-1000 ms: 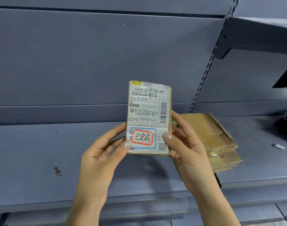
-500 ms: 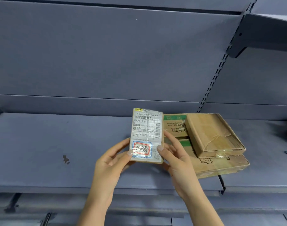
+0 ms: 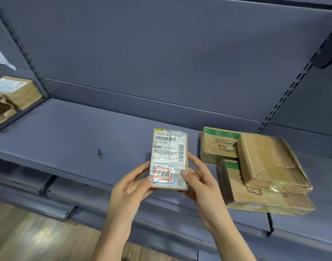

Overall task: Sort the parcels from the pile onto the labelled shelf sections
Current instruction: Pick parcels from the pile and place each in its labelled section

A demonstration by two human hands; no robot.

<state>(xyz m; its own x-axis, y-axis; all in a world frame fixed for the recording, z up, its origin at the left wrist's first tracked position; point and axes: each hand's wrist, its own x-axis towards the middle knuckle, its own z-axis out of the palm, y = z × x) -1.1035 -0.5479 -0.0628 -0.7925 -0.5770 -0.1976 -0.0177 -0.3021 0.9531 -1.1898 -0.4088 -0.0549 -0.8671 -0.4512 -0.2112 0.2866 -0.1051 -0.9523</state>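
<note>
1. Head view shows the small parcel point(image 3: 169, 159) held upright in the air, in front of the grey shelf point(image 3: 67, 132) and just left of a stack point(image 3: 255, 166) of 3 cardboard boxes. It rests on nothing.
2. The left hand point(image 3: 129, 193) and the right hand point(image 3: 203, 187) both pinch it. Each thumb lies on the front near a bottom corner, and the fingers are curled behind.
3. The grip is only on the lower part, so the upper part is free. If 1 hand lets go too early, the parcel can tip and fall past the shelf edge to the wooden floor point(image 3: 29, 232).
4. The white label point(image 3: 169, 147) reads G079. I cannot see any section sign on the shelf in this view, so the biggest risk, in my opinion, is to put the parcel in the wrong section.
5. The stack is not tidy. The top box point(image 3: 270, 161) lies turned on the others, and the bottom box point(image 3: 255, 200) reaches close to the front edge. If the parcel is pushed against it or laid on top, the stack can shift or slide off.
6. More boxes point(image 3: 14, 91) lie on the next shelf part at the far left, so confusion between 2 places is possible.
</note>
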